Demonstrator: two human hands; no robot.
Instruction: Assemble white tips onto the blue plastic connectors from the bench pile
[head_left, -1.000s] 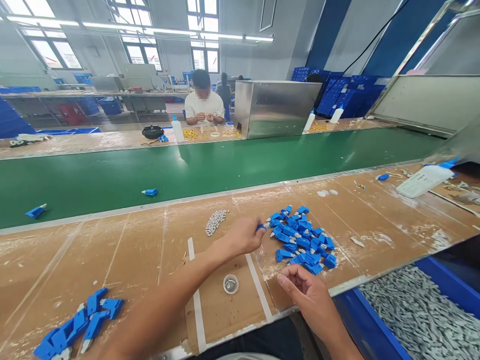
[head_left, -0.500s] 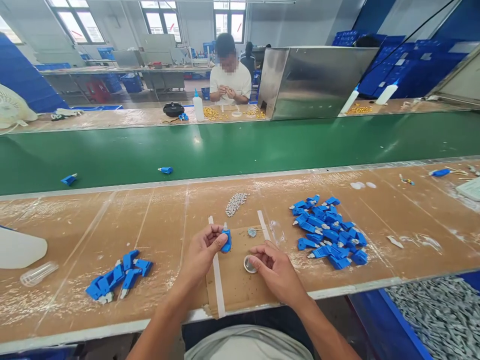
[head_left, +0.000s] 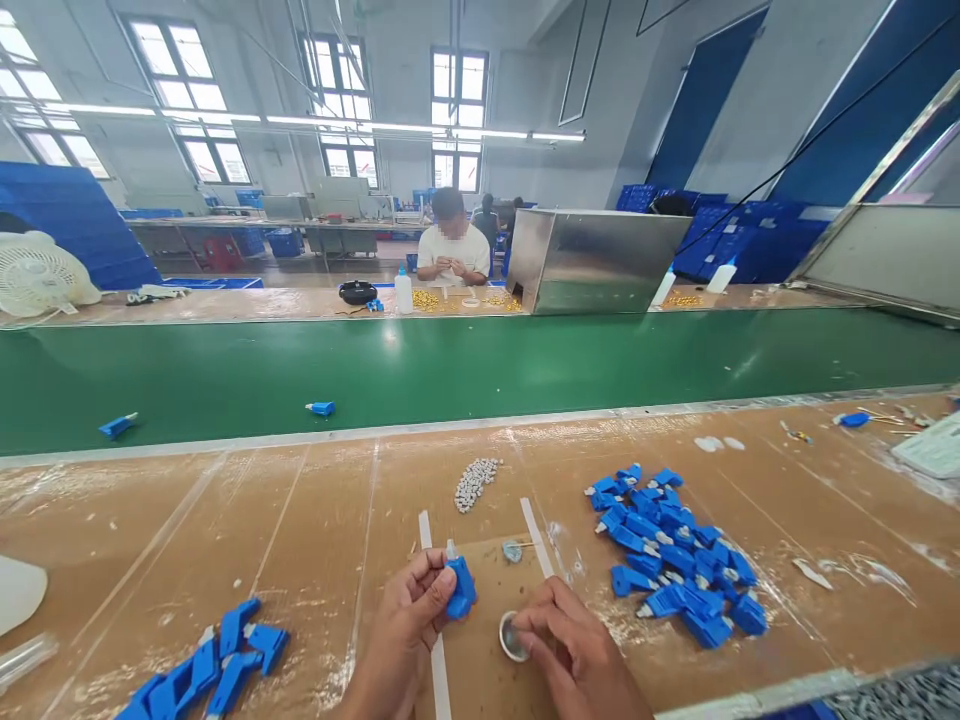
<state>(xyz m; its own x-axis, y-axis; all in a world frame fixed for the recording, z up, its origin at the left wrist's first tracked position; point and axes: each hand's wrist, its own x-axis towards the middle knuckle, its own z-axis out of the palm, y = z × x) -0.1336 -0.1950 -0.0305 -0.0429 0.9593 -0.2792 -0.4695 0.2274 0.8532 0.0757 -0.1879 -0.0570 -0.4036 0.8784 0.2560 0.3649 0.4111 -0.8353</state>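
My left hand pinches a blue plastic part with a whitish tip pointing up. On the cardboard to its right lies a small round metal dish. My right hand has its fingers curled at the dish's right side, fingertips over the rim. Whatever those fingers may hold is hidden. Just beyond the dish is a grey-blue lump with a thin stick. Farther back sits a cluster of small grey pieces.
Many blue parts are heaped at right, and a smaller group lies at left. Two blue parts rest on the green belt. Across it, a person works beside a white bottle and a metal box.
The head view has tilted up, so the table sits lower in the picture. My left hand still holds the blue part, turned slightly. My right fingers have moved further over the dish.
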